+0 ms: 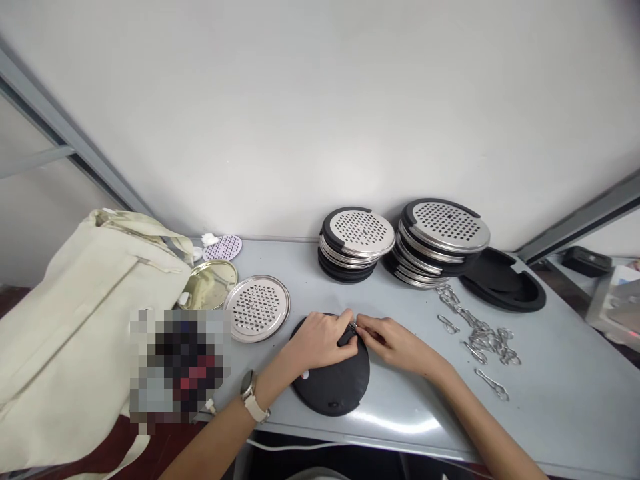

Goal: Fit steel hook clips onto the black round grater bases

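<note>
A round black rubber disc (pixel 336 387) lies flat on the grey table (pixel 550 373) near its front edge. My left hand (pixel 320 341) rests on the disc's far edge with fingers curled, gripping the rim. My right hand (pixel 387 339) meets it from the right, fingertips pinched on a small metal piece at the disc's rim; the piece is too small to name. A watch sits on my left wrist.
A perforated steel disc (pixel 257 307) lies left of my hands, with a brass-coloured lid (pixel 210 283) and a small perforated piece (pixel 223 247) beyond. Two stacks of steel-and-black discs (pixel 356 241) (pixel 443 237) stand at the back. Loose metal clips (pixel 480 337), black rings (pixel 505 287), a cream bag (pixel 75 320).
</note>
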### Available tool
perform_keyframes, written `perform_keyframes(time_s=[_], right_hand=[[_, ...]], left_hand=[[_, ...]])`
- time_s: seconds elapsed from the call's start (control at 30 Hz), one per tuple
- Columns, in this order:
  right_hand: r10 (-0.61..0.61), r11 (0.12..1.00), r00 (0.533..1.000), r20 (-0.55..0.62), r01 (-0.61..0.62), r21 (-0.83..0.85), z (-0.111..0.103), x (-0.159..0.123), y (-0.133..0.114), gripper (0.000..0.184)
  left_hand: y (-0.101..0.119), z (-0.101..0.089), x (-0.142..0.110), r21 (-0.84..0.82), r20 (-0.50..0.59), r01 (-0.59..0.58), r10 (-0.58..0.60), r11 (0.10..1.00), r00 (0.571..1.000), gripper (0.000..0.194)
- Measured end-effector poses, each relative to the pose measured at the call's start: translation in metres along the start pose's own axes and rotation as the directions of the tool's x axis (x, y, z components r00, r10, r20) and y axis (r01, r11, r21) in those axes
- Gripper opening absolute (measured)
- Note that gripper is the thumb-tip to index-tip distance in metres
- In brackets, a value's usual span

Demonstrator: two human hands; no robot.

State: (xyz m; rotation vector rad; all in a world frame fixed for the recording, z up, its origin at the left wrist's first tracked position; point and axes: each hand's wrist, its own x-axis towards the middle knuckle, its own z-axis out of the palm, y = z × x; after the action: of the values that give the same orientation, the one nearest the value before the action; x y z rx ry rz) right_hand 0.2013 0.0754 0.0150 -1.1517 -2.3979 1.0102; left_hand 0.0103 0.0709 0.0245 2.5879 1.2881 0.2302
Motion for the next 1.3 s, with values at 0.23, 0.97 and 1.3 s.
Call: perform_keyframes(time_s=[0.23, 0.97, 1.3], right_hand=[[0.01, 1.0, 1.0, 0.01, -0.009, -0.026, -0.0006, -0.0005, 0.001, 0.027], [0.002, 1.0, 0.999, 0.033, -0.002, 0.011, 0.0003, 0.0013, 0.0047, 0.026], [0.015, 0.999, 0.997, 0.074, -0.018, 0.037, -0.0026, -0.0004, 0.006, 0.025]], left_hand=[[0.0007, -0.0004, -0.0006, 0.016, -0.001, 0.001, -0.001, 1.0, 1.0, 0.019], [-0.0056, 0.0034, -0.0009, 0.016, -0.032, -0.058, 0.058, 0.998, 0.998, 0.014], [-0.0068, 0.0036, -0.0003, -0.089, -0.054, -0.116, 0.112, 0.989, 0.992, 0.012]])
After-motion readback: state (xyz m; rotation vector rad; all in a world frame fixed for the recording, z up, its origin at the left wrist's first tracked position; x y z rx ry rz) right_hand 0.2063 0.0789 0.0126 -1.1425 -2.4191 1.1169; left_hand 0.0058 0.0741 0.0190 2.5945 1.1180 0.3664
